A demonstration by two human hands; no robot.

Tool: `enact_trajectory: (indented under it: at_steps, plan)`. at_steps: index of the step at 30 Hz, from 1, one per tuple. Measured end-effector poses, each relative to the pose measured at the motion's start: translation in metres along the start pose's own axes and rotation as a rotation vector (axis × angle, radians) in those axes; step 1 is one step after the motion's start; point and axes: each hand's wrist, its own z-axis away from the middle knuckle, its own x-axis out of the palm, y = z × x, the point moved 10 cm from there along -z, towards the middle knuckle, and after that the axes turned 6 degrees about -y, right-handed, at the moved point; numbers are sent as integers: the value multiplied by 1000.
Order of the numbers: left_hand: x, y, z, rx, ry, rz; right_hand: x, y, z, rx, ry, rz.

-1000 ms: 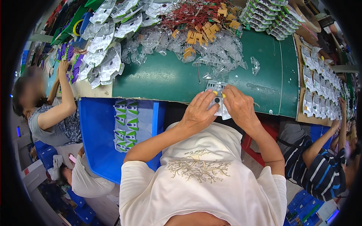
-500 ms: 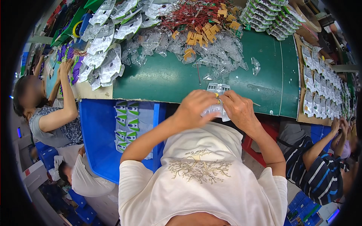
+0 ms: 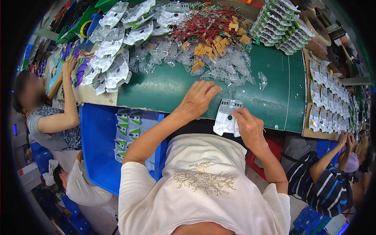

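Observation:
My right hand (image 3: pixel 249 124) grips the right edge of a white and grey plastic housing (image 3: pixel 226 122) with a round hole, held at the table's near edge. Over the green table, my left hand (image 3: pixel 200 98) is apart from the housing. Its fingers are bunched, their tips beside the nearest bits of a heap of small clear plastic parts (image 3: pixel 233 70). Whether anything sits in that pinch is too small to make out.
Red wires (image 3: pixel 199 25) and orange-yellow clips (image 3: pixel 217 46) lie at the back of the green table (image 3: pixel 164 92). Stacked housings stand at left (image 3: pixel 111 51) and right (image 3: pixel 274 27). A blue bin (image 3: pixel 98 145) holds green-white pieces. Co-workers sit on both sides.
My left hand has left the housing and moved up and left to the clear parts. The housing now shows more fully in my right hand, tilted a little.

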Motion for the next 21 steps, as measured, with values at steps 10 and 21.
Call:
enact_trajectory:
  at_steps: [10, 21]
  plan:
    - [-3, 8, 12, -224, -206, -112, 4, 3, -4, 13, -71, -1]
    - [-12, 38, 14, -63, -40, 306, -3, 2, -10, -38, -83, -18]
